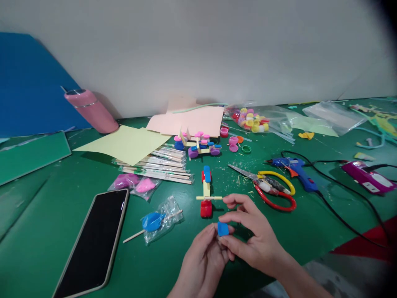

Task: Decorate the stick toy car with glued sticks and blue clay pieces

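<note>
Between the fingertips of both hands is a small, flat, squarish piece of blue modelling clay point(222, 229). My right hand point(259, 238) pinches it between thumb and index finger, with the other fingers bent. My left hand point(203, 256) is curled beneath, its thumb tip at the clay's left edge; its other fingertips are partly hidden. Just beyond stands a small stick model car point(206, 188) with red clay wheels, a blue clay piece on top and a thin crosswise stick. To the left, a wrapped blue clay lump point(152, 222) has a wooden stick point(133, 236) across it.
Scissors point(269, 186) and a blue glue gun point(297, 169) with its cable lie right. A phone point(93, 244) lies left, near bundled wooden sticks point(158, 165). Behind are other clay models point(203, 151), a bag of small colourful pots point(251, 120) and a pink bottle point(93, 111).
</note>
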